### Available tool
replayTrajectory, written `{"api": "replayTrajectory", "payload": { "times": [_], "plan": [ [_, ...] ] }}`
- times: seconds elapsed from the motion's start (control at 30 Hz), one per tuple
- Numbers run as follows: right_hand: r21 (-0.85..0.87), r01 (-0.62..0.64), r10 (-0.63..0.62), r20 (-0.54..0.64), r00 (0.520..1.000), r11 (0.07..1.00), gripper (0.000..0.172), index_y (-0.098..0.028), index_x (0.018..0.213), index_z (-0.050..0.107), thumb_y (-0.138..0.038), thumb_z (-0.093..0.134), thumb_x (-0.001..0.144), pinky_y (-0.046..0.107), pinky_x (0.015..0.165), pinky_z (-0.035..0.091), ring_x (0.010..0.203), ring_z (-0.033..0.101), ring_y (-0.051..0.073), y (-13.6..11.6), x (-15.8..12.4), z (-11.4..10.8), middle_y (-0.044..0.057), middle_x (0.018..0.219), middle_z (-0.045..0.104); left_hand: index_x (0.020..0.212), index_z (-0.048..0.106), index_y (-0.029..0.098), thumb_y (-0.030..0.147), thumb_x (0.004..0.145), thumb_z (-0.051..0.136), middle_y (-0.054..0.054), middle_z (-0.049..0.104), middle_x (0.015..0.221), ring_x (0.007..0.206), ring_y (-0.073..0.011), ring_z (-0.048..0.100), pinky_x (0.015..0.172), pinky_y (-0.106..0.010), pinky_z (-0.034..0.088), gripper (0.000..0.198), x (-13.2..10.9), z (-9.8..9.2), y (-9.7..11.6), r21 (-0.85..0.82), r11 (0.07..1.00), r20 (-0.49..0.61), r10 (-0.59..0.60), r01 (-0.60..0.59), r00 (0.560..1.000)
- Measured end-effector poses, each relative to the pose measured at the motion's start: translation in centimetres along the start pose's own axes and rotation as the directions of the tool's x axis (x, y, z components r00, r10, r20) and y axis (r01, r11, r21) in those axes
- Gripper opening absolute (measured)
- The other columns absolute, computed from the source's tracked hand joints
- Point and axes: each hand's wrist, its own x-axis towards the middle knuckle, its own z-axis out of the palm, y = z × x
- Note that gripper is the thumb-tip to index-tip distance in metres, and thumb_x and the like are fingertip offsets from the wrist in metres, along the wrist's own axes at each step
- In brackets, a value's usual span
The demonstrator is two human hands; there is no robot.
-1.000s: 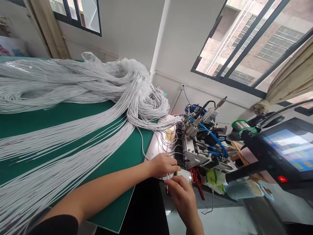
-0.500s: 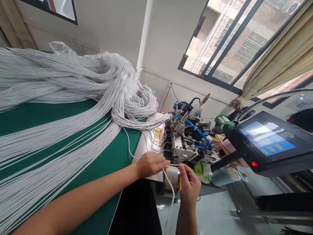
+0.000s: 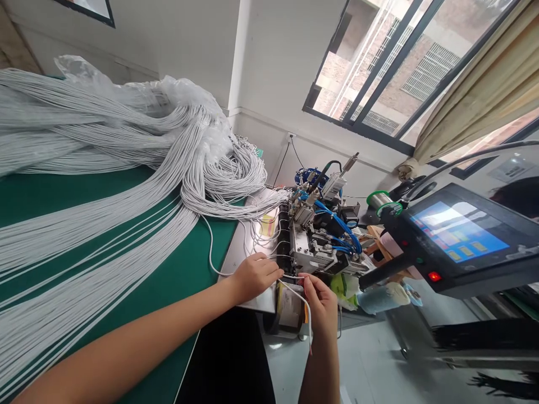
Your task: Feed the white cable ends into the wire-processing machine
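Both hands meet at the front of a small machine. From there, largest first: a great mass of white cables sprawls over the green mat, filling the left of the view; a touchscreen panel stands to the right; the machine, with blue hoses, sits between them. Left hand rests on the metal plate, fingers closed on a single white cable. Right hand pinches the same cable just beside it, the loose end drooping below.
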Motion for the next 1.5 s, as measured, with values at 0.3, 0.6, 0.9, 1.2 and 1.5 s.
{"api": "replayTrajectory", "payload": {
  "times": [0.3,0.6,0.9,1.2,1.5],
  "plan": [
    [-0.309,0.098,-0.102,0.003,0.995,0.946,0.035,-0.014,0.081,0.071,-0.047,0.059,0.082,0.025,0.053,0.041,0.057,0.051,0.016,2.0,1.6,-0.7,0.005,0.067,0.065,0.103,0.062,0.023,0.016,0.094,0.043,0.0,0.06,0.076,0.074,-0.0137,0.056,0.083,-0.033,0.039,0.022,0.3,0.6,0.3,0.037,0.999,0.034,-0.031,0.03,0.999],
    [-0.175,0.106,-0.088,0.104,0.991,0.979,0.031,-0.017,0.068,0.056,-0.044,0.054,0.083,0.023,0.053,0.033,0.057,0.042,0.013,4.3,3.2,-0.3,-0.003,0.059,0.047,0.109,0.061,0.023,0.016,0.091,0.05,-0.001,0.062,0.087,0.085,-0.0164,0.056,0.086,-0.035,0.036,0.023,0.2,0.9,0.2,-0.04,0.997,0.163,-0.064,0.071,0.984],
    [0.302,-0.231,0.193,0.151,0.97,0.925,0.033,-0.019,0.062,0.046,-0.044,0.063,0.074,0.022,0.05,0.028,0.052,0.032,0.01,6.7,3.3,0.9,-0.006,0.056,0.038,0.11,0.061,0.024,0.017,0.089,0.053,-0.002,0.063,0.091,0.089,-0.0175,0.054,0.085,-0.034,0.035,0.023,0.2,1.0,0.1,-0.089,0.989,0.27,-0.091,0.119,0.959],
    [0.32,-0.251,0.235,0.09,0.968,0.914,0.036,-0.018,0.061,0.051,-0.048,0.068,0.071,0.023,0.049,0.031,0.051,0.038,0.012,6.3,2.5,1.0,-0.004,0.055,0.045,0.099,0.064,0.021,0.014,0.079,0.059,-0.004,0.063,0.097,0.095,-0.0204,0.053,0.087,-0.037,0.036,0.021,0.1,0.2,0.2,-0.123,0.974,0.294,-0.149,0.192,0.944],
    [-0.163,0.217,-0.209,0.066,0.976,0.962,0.02,-0.019,0.102,0.064,-0.031,0.059,0.087,0.024,0.058,0.043,0.063,0.05,0.014,1.8,-2.6,-1.1,0.003,0.082,0.056,0.114,0.059,0.022,0.019,0.091,0.051,-0.004,0.063,0.12,0.11,-0.0184,0.054,0.1,-0.04,0.03,0.025,-0.5,-0.2,0.4,-0.115,0.991,0.086,-0.063,0.072,0.994]
  ]
}}
